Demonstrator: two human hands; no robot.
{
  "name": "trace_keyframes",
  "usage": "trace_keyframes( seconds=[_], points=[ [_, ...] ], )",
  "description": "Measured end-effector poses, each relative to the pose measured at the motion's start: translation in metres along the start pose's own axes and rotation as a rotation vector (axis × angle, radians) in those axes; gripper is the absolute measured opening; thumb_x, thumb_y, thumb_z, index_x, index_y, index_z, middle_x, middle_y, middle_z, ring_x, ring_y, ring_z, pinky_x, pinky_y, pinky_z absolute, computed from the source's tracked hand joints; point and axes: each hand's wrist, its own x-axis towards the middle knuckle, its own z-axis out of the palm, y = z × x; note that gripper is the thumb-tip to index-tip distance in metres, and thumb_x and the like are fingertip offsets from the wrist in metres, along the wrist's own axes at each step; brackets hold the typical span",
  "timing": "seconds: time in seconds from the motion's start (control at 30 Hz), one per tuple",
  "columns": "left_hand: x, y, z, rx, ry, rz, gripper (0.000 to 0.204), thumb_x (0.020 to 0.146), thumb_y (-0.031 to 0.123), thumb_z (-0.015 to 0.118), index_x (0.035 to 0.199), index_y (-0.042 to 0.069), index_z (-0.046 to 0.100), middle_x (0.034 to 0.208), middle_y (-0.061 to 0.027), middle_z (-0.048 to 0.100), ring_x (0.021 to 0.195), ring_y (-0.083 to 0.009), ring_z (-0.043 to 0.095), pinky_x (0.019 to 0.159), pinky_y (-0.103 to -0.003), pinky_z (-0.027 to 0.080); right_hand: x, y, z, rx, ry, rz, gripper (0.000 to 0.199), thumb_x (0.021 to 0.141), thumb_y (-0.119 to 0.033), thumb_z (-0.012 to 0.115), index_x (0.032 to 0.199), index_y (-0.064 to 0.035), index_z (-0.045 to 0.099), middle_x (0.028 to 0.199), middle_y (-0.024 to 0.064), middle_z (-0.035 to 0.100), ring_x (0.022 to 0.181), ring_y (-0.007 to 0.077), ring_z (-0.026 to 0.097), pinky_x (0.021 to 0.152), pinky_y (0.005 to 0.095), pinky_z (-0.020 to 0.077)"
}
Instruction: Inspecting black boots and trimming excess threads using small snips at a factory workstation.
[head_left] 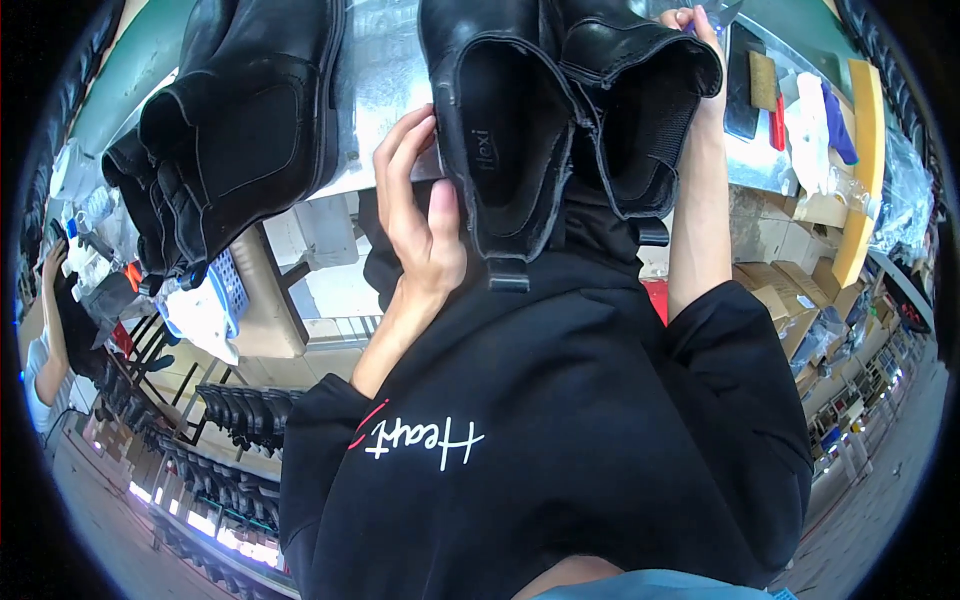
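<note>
Two black ankle boots stand side by side in front of me on a metal-topped table, openings toward me: the left boot (510, 130) and the right boot (640, 110). My left hand (420, 205) is at the outer side of the left boot, fingers lying along it and thumb apart, with nothing held. Reaching past the right boot, my right hand (700, 30) is partly hidden behind its shaft. Its fingers are closed on a small tool (722, 14) with a pointed metal tip and a bluish part; its exact kind is unclear.
More black boots (250, 130) stand at the left. On the right lie a dark flat block (742, 80), a brush-like tan block (763, 82), a red-handled tool (777, 125) and a white cloth (810, 130). Boot racks (220, 480) and another person's arm (52, 320) show farther left.
</note>
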Motion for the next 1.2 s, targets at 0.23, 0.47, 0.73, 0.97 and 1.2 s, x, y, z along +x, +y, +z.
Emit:
trace_keyframes(
  seconds=[0.23,0.47,0.73,0.97,1.2],
  points=[
    [-0.001,0.006,0.002,0.136,-0.072,0.3,0.077,0.092,0.054,0.055,0.14,-0.005,0.042,0.14,-0.0299,0.045,0.128,-0.0417,0.049,0.107,-0.046,0.039,-0.005,-0.001,0.02,-0.006,0.067,-0.041,0.03,0.103,-0.032,0.049,0.087,-0.0075,0.053,0.07,0.0005,0.044,0.056,0.0095,0.037,0.054,0.0229,0.0309],
    [-0.009,-0.013,0.004,0.404,-0.153,0.32,0.088,0.074,0.012,0.081,0.145,-0.005,0.032,0.144,-0.0337,0.039,0.134,-0.0463,0.042,0.11,-0.049,0.036,-0.006,-0.006,0.004,-0.028,-0.075,-0.059,0.028,0.104,-0.029,0.048,0.091,-0.0055,0.055,0.08,0.0019,0.05,0.073,0.01,0.047,0.066,0.0225,0.0408],
    [0.006,-0.001,0.016,0.303,-0.19,0.114,0.092,0.075,0.011,0.08,0.148,-0.003,0.026,0.149,-0.0329,0.032,0.138,-0.0468,0.037,0.113,-0.049,0.033,-0.007,-0.003,0.006,0.17,-0.087,-0.03,0.024,0.103,-0.023,0.051,0.091,-0.0028,0.057,0.077,0.0057,0.05,0.06,0.0088,0.04,0.057,0.023,0.0323],
    [0.018,-0.002,0.015,0.341,-0.225,0.156,0.096,0.073,0.013,0.083,0.149,-0.002,0.025,0.15,-0.0321,0.03,0.138,-0.0465,0.036,0.113,-0.048,0.032,-0.007,-0.006,0.011,0.176,-0.084,-0.014,0.026,0.103,-0.023,0.049,0.091,-0.0019,0.057,0.076,0.006,0.051,0.059,0.0093,0.04,0.055,0.0231,0.0325],
    [0.013,-0.003,0.017,0.295,-0.235,0.139,0.103,0.071,0.018,0.086,0.149,-0.002,0.022,0.151,-0.0318,0.028,0.139,-0.0471,0.033,0.114,-0.049,0.031,-0.007,-0.008,0.013,0.156,-0.044,-0.006,0.024,0.103,-0.022,0.05,0.091,-0.0026,0.057,0.075,0.0057,0.051,0.058,0.0087,0.04,0.055,0.0232,0.0322]
  ],
)
